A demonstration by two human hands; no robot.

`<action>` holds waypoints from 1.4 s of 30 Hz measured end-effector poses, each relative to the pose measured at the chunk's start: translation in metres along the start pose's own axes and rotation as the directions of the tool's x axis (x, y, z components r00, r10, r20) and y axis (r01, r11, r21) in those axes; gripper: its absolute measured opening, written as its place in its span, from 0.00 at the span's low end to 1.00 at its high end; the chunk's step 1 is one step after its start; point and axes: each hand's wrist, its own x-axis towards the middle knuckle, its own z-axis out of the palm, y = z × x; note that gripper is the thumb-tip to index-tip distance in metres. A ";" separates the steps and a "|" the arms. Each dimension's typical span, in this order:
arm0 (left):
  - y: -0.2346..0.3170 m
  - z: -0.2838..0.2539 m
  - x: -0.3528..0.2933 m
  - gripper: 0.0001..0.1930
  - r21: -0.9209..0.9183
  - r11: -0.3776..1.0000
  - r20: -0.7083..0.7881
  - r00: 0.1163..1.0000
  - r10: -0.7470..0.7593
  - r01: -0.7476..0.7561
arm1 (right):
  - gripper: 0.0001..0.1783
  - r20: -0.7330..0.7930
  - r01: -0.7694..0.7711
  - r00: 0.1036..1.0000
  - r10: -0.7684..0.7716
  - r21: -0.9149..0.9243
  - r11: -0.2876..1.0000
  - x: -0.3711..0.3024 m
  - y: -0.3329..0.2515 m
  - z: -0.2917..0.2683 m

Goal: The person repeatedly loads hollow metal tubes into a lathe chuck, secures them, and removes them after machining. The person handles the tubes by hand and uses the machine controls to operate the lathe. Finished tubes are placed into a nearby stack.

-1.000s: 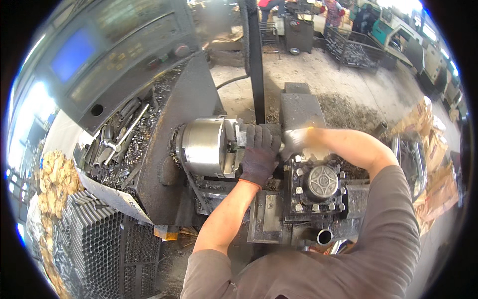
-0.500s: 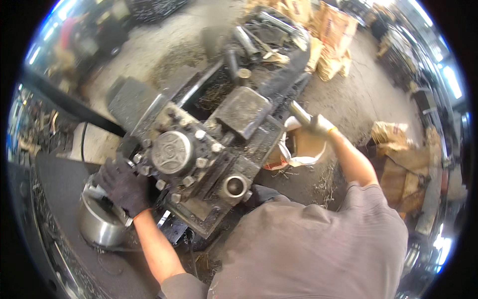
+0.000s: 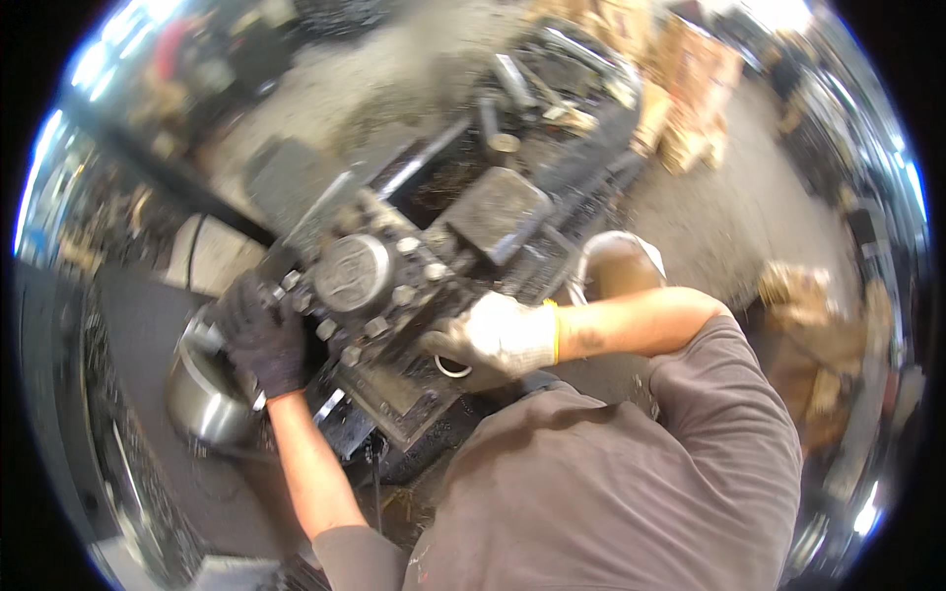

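My left hand (image 3: 261,335), in a dark glove, is closed with bent fingers at the bolted tool post (image 3: 353,276), between its square-headed bolts and a shiny metal cylinder (image 3: 207,399). What it grips is hidden under the glove. My right hand (image 3: 503,335), in a white glove with grey fingers, is curled over the near right corner of the machine. Right beside its fingers shows the pale rim of a round hollow boss (image 3: 453,367). The fingers are blurred, and whatever lies inside them is hidden.
A raised metal block (image 3: 498,212) stands on the slide, with loose metal bars (image 3: 514,81) beyond. A white-rimmed bucket (image 3: 623,241) sits right of the machine. Paper sacks (image 3: 698,84) stand at the far right; a dark slanting bar (image 3: 168,172) crosses the left.
My right hand has swung from above the bucket, where it held a short pale bar, left onto the machine by the hollow boss. My left hand stays at the tool post. The view has shifted slightly.
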 end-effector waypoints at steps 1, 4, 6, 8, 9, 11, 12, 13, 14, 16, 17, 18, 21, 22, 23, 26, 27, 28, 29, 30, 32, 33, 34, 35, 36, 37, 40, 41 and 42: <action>0.002 -0.008 -0.010 0.32 -0.028 0.998 -0.021 0.998 -0.055 0.054 | 0.30 0.130 -0.060 0.990 0.051 0.065 0.996 0.011 -0.008 0.000; 0.014 -0.042 -0.076 0.28 -0.169 0.981 -0.172 0.977 -0.128 0.099 | 0.23 0.008 0.061 0.998 -0.069 0.397 0.916 0.034 -0.006 -0.032; 0.025 -0.062 -0.149 0.26 -0.310 0.908 0.017 0.957 -0.290 0.281 | 0.20 -0.074 0.174 0.984 -0.159 0.540 0.823 0.055 0.002 -0.075; 0.035 -0.068 -0.234 0.22 -0.466 0.620 0.314 0.774 -0.550 0.631 | 0.18 -0.056 0.279 0.960 -0.276 0.312 0.908 0.103 0.018 -0.111; 0.041 -0.067 -0.277 0.20 -0.549 0.400 0.421 0.656 -0.627 0.734 | 0.18 -0.012 0.332 0.943 -0.332 0.018 0.943 0.129 0.026 -0.122; 0.035 -0.061 -0.347 0.19 -0.749 -0.598 0.644 0.097 -0.759 0.287 | 0.17 0.135 0.178 0.980 -0.144 -0.289 0.941 0.189 0.049 -0.116; 0.030 -0.071 -0.378 0.21 -0.771 -0.487 0.542 0.021 -0.840 0.411 | 0.15 0.168 0.104 0.985 -0.034 -0.428 0.898 0.212 0.063 -0.105; 0.024 -0.079 -0.402 0.23 -0.662 -0.457 0.445 -0.179 -0.877 0.595 | 0.14 0.141 0.076 0.990 0.002 -0.545 0.835 0.232 0.079 -0.089; 0.017 -0.087 -0.420 0.24 -0.750 -0.471 0.432 -0.195 -0.880 0.464 | 0.14 0.234 0.058 0.967 0.105 -0.599 0.799 0.248 0.097 -0.073; 0.002 -0.110 -0.442 0.25 -0.802 -0.526 0.434 -0.327 -0.839 0.285 | 0.14 0.390 0.076 0.899 0.201 -0.589 0.804 0.260 0.132 -0.039; -0.007 -0.121 -0.444 0.26 -0.825 -0.534 0.440 -0.382 -0.813 0.187 | 0.15 0.461 0.116 0.873 0.157 -0.510 0.852 0.262 0.147 -0.026; -0.012 -0.130 -0.444 0.27 -0.848 -0.520 0.415 -0.485 -0.770 0.099 | 0.15 0.520 0.214 0.852 0.066 -0.460 0.862 0.265 0.159 -0.014; -0.021 -0.154 -0.431 0.34 -0.841 -0.513 0.443 -0.323 -0.836 0.173 | 0.16 0.639 0.066 0.757 0.141 -0.289 0.955 0.265 0.180 0.004; -0.026 -0.161 -0.426 0.28 -0.806 -0.582 0.507 -0.379 -0.774 0.110 | 0.17 0.634 0.089 0.771 0.059 -0.198 0.976 0.268 0.182 0.006; -0.027 -0.166 -0.421 0.24 -0.805 -0.583 0.511 -0.371 -0.775 0.109 | 0.19 0.636 0.086 0.768 0.073 -0.215 0.973 0.266 0.183 0.005; -0.031 -0.175 -0.411 0.17 -0.763 -0.635 0.601 -0.230 -0.765 0.120 | 0.21 0.665 0.081 0.740 0.102 -0.238 0.968 0.263 0.185 0.004; -0.033 -0.176 -0.409 0.16 -0.752 -0.645 0.601 -0.260 -0.756 0.136 | 0.21 0.650 0.106 0.757 0.066 -0.223 0.969 0.260 0.187 0.004; -0.034 -0.177 -0.409 0.15 -0.751 -0.639 0.585 -0.282 -0.761 0.166 | 0.23 0.608 0.043 0.790 0.074 -0.177 0.983 0.258 0.189 0.007; -0.035 -0.176 -0.409 0.14 -0.755 -0.633 0.576 -0.290 -0.764 0.169 | 0.24 0.625 0.088 0.779 0.043 -0.176 0.980 0.258 0.191 0.011; -0.037 -0.176 -0.409 0.14 -0.768 -0.612 0.553 -0.289 -0.782 0.186 | 0.24 0.615 0.168 0.788 -0.029 -0.170 0.971 0.260 0.194 0.018; -0.039 -0.174 -0.412 0.13 -0.777 -0.610 0.549 -0.307 -0.777 0.155 | 0.27 0.577 0.304 0.805 -0.138 -0.203 0.931 0.273 0.197 0.037; -0.038 -0.173 -0.414 0.13 -0.763 -0.635 0.572 -0.332 -0.750 0.119 | 0.27 0.619 0.226 0.778 -0.110 -0.113 0.967 0.282 0.198 0.046; -0.038 -0.172 -0.416 0.13 -0.748 -0.659 0.597 -0.354 -0.720 0.080 | 0.27 0.680 0.129 0.732 -0.051 -0.065 0.990 0.299 0.197 0.056; -0.037 -0.170 -0.418 0.13 -0.765 -0.628 0.558 -0.343 -0.756 0.139 | 0.26 0.757 -0.012 0.648 0.087 -0.104 0.995 0.321 0.190 0.071; -0.036 -0.169 -0.421 0.12 -0.780 -0.594 0.519 -0.329 -0.789 0.194 | 0.26 0.811 -0.126 0.580 0.073 0.000 0.992 0.338 0.184 0.081; -0.035 -0.167 -0.424 0.12 -0.777 -0.465 0.388 -0.259 -0.885 0.424 | 0.26 0.860 -0.254 0.492 0.134 -0.006 0.967 0.348 0.178 0.087; -0.030 -0.159 -0.435 0.12 -0.406 0.081 0.005 0.091 -0.996 0.910 | 0.35 0.687 0.555 0.611 -0.393 -0.018 0.831 0.357 0.155 0.081; -0.031 -0.156 -0.439 0.12 -0.447 0.054 -0.006 0.057 -0.998 0.893 | 0.37 0.661 0.130 0.729 -0.179 0.124 0.984 0.349 0.146 0.072; -0.030 -0.153 -0.443 0.13 -0.672 -0.193 0.102 -0.169 -0.980 0.715 | 0.38 0.671 -0.103 0.739 -0.070 0.215 0.971 0.341 0.134 0.060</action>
